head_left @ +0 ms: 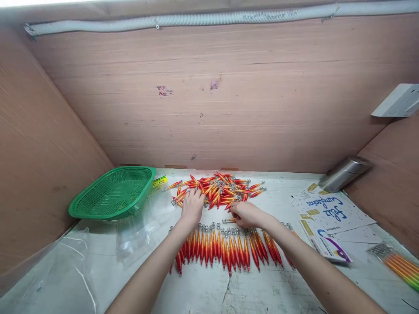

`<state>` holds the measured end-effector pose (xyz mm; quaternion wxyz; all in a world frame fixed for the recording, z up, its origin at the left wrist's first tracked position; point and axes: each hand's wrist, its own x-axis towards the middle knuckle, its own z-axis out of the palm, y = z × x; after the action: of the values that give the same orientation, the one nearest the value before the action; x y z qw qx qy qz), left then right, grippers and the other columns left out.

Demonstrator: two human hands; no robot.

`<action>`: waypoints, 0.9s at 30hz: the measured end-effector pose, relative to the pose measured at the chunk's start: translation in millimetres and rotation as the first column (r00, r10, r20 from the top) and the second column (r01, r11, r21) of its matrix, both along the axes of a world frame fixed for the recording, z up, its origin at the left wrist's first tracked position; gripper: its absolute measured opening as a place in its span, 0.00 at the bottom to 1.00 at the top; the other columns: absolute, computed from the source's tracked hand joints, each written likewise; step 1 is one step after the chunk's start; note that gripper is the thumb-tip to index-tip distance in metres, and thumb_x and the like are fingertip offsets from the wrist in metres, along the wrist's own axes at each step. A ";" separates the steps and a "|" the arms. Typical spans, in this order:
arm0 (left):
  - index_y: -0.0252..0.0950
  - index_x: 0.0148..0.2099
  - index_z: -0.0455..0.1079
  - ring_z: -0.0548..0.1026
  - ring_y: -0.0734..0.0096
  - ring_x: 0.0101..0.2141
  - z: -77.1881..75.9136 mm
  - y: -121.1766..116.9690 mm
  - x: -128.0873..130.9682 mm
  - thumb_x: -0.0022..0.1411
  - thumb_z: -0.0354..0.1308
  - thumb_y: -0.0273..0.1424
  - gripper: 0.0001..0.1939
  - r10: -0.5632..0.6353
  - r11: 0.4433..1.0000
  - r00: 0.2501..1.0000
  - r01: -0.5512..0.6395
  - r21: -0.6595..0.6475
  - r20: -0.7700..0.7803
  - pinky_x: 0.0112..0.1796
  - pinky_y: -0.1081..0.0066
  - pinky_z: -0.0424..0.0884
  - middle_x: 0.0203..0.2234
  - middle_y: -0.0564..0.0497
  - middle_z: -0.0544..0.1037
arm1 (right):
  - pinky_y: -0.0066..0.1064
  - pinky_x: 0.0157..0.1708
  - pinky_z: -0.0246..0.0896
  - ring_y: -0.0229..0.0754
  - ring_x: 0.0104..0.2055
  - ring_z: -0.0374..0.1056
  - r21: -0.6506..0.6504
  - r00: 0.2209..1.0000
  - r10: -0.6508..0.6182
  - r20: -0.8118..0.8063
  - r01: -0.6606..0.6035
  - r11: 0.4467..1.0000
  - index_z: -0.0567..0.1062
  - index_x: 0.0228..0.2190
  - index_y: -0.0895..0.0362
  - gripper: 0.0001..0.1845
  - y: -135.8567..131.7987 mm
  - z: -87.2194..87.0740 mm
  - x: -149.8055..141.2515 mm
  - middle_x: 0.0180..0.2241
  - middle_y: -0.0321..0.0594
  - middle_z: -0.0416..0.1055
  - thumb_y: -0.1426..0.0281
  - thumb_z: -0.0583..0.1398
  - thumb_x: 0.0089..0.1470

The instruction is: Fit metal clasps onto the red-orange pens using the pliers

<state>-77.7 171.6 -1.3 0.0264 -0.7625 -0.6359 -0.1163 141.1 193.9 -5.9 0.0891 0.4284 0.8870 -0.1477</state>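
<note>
Pens [218, 192] in red and orange, each with a small metal chain at one end, lie in a loose heap toward the back of the white tabletop [255, 292], just in front of the wooden back wall [229, 100]. The left hand [192, 207] rests palm down on the near left edge of that heap, fingers spread among the pens, as though raking a few loose from the tangle. The right hand [246, 214] sits just beside the heap's near right edge with fingers curled onto a single pen [229, 220] lying crosswise; whether it pinches that pen or only presses on it cannot be told. Directly nearer the person, a tidy row of pens [225, 248] lies side by side, chained ends pointing toward the heap and tips toward the person, a layout that reads as sorted stock kept apart from the jumble. Both forearms cross over this row to reach the heap. To the left, a green plastic basket [114, 192] stands tilted against the side wall, with clear plastic bags [137, 226] spread flat beside it. To the right lie printed cards [330, 209] with blue lettering, a metal cylinder [343, 173] lying on its side near the corner, and a bundle of rainbow-coloured pens [401, 267] at the edge.
</note>
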 end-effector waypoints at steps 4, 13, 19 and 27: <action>0.35 0.52 0.71 0.76 0.60 0.46 -2.7 12.5 -3.0 0.66 0.59 0.35 0.14 -0.021 0.999 0.998 0.018 -0.052 -0.062 0.47 0.53 0.74 0.49 0.45 0.76 | 0.41 0.44 0.71 0.42 0.44 0.73 0.033 0.985 -0.120 -0.127 0.125 0.992 0.74 0.48 0.57 0.14 -4.5 3.2 8.9 0.47 0.42 0.74 0.63 0.60 0.63; 0.35 0.52 0.72 0.75 0.58 0.49 35.0 25.6 -9.6 0.67 0.59 0.35 0.14 0.101 0.992 0.960 -0.077 -0.101 0.262 0.49 0.52 0.73 0.50 0.45 0.76 | 0.36 0.38 0.71 0.39 0.38 0.72 -0.081 0.661 -0.377 -0.649 0.433 0.898 0.74 0.43 0.58 0.12 -20.1 -7.8 26.6 0.41 0.39 0.74 0.63 0.60 0.63; 0.33 0.52 0.71 0.77 0.61 0.44 48.2 7.4 -3.6 0.68 0.56 0.36 0.15 0.241 0.965 0.665 -0.086 -0.248 0.707 0.46 0.55 0.74 0.47 0.43 0.78 | 0.25 0.22 0.59 0.31 0.21 0.61 -0.439 0.235 -0.547 -0.804 0.385 0.812 0.73 0.35 0.58 0.19 -55.4 8.4 21.5 0.25 0.30 0.68 0.53 0.63 0.57; 0.33 0.50 0.76 0.76 0.66 0.39 27.4 -121.8 48.3 0.61 0.60 0.44 0.23 0.374 0.863 0.043 0.348 -0.365 0.926 0.43 0.67 0.71 0.39 0.43 0.81 | 0.22 0.17 0.47 0.28 0.17 0.54 -0.772 -0.133 -0.761 -0.635 0.090 0.629 0.74 0.33 0.57 0.27 -131.9 39.8 -13.9 0.17 0.27 0.61 0.49 0.71 0.42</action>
<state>-29.4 49.7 26.1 -0.6201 -0.4337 -0.4841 -0.4393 127.2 62.0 33.9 -0.4808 0.4499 0.4122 -0.6297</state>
